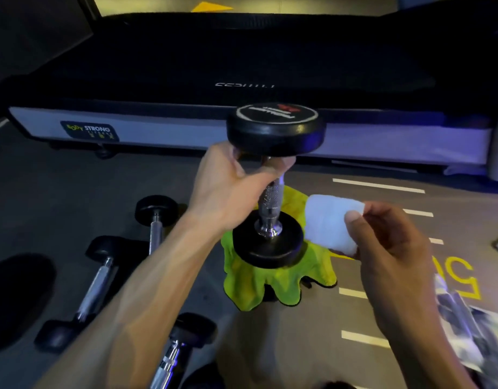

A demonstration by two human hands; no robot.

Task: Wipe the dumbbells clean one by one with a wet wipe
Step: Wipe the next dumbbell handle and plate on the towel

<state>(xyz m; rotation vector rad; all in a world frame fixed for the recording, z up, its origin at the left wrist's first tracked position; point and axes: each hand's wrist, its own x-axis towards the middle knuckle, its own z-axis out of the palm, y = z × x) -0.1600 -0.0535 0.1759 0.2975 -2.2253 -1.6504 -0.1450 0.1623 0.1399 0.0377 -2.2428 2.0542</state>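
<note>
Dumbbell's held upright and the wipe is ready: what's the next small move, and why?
Probably bring the right hand left so the wet wipe meets the lower head of the dumbbell. The left hand grips the handle just under the top head, over the green cloth, and the wipe sits just beside the lower head, seemingly not yet on it.

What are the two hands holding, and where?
Left hand grips the dumbbell high on its handle; right hand pinches the white wipe at its edge.

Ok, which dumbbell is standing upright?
The dumbbell gripped by the left hand, over the green cloth; the others lie flat on the floor.
</note>
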